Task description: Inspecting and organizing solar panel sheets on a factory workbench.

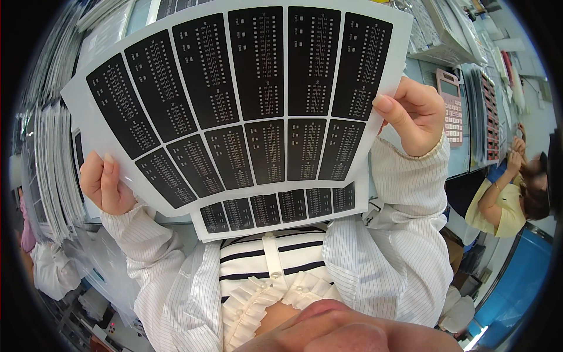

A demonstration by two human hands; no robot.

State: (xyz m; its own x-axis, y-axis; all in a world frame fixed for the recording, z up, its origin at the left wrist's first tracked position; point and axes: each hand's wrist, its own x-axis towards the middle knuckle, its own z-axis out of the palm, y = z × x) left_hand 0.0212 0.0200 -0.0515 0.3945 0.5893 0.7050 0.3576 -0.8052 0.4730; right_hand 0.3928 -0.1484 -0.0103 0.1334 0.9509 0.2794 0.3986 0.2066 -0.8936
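both arms are raised and bent at the elbows. the left hand (105,185) pinches the lower left edge of the printed sheet (246,100), and the right hand (413,114) pinches its right edge, fingers curled.

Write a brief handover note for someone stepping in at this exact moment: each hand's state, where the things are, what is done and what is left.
Left hand: pinching the lower left edge of the top sheet of black panels.
Right hand: pinching its right edge.
The sheet is held up in front of the chest; a second sheet shows just behind and below it.
Pink calculator lies on the desk to the right.
Done: sheet lifted.
Left: cannot tell.
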